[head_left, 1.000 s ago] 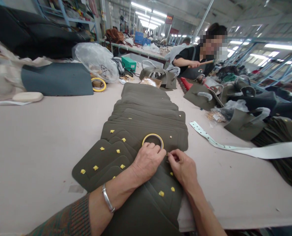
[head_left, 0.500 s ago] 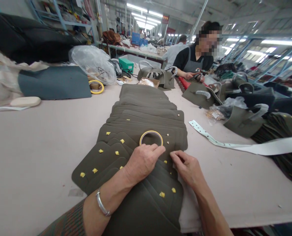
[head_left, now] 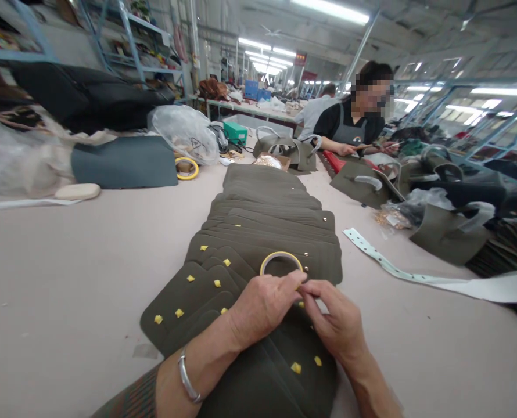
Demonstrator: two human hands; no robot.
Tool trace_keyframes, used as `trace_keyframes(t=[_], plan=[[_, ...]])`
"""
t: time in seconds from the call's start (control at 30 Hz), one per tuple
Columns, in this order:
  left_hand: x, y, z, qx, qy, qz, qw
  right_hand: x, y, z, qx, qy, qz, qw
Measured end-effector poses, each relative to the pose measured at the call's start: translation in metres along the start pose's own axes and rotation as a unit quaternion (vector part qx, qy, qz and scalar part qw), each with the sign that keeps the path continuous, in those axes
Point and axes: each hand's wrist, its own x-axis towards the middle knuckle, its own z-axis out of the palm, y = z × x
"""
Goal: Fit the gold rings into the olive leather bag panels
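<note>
My left hand grips a narrow roll of yellow tape, held upright above a spread of dark olive panels. The fingertips of my right hand are pinched against my left fingertips at the roll's near side, where a bit of yellow tape shows between them. The panels overlap in a long row running away from me. Small yellow tape pieces dot several of the nearer panels, and small metal studs show at the right edges of others.
A perforated white strip lies to the right, with olive bag parts beyond it. At the back left are a blue-grey sheet, another yellow tape roll and a clear plastic bag. A co-worker works across the table.
My right hand has moved left to meet my left fingertips at the tape roll. The view has tilted, so everything sits lower and further right. The co-worker's hands have shifted.
</note>
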Motion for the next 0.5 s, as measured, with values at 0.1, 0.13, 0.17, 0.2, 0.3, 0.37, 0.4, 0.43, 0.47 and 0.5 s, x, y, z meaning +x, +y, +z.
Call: trace_keyframes(t=[0.1,0.13,0.17,0.2,0.3,0.37,0.4,0.43,0.47,0.5], plan=[[0.000,0.002,-0.003,0.001,-0.026,0.005,1.000,-0.003,0.001,0.002,-0.030,0.024,-0.004,0.999],[0.000,0.002,-0.003,0.005,-0.031,0.003,1.000,-0.004,0.001,0.002,-0.041,0.034,0.000,0.999],[0.000,0.002,-0.004,0.012,-0.033,0.000,0.999,-0.005,0.002,0.003,-0.050,0.041,0.006,0.998],[0.000,0.002,-0.005,0.022,-0.035,-0.002,0.999,-0.006,0.002,0.004,-0.057,0.047,0.013,0.997],[0.000,0.003,-0.008,0.061,-0.038,-0.010,0.997,-0.006,0.001,0.006,-0.059,0.055,0.040,0.996],[0.000,0.004,-0.010,0.084,-0.038,-0.008,0.996,-0.003,-0.002,0.007,-0.040,0.061,0.087,0.994],[0.000,0.004,-0.010,0.090,-0.032,-0.005,0.995,-0.001,-0.004,0.007,-0.017,0.062,0.126,0.990],[0.000,0.004,-0.011,0.092,-0.023,0.000,0.996,0.001,-0.006,0.007,0.017,0.058,0.172,0.983],[0.000,0.004,-0.011,0.090,-0.009,0.005,0.996,0.004,-0.009,0.007,0.060,0.050,0.218,0.973],[0.000,0.004,-0.010,0.085,0.006,0.008,0.996,0.007,-0.012,0.007,0.109,0.041,0.259,0.959]])
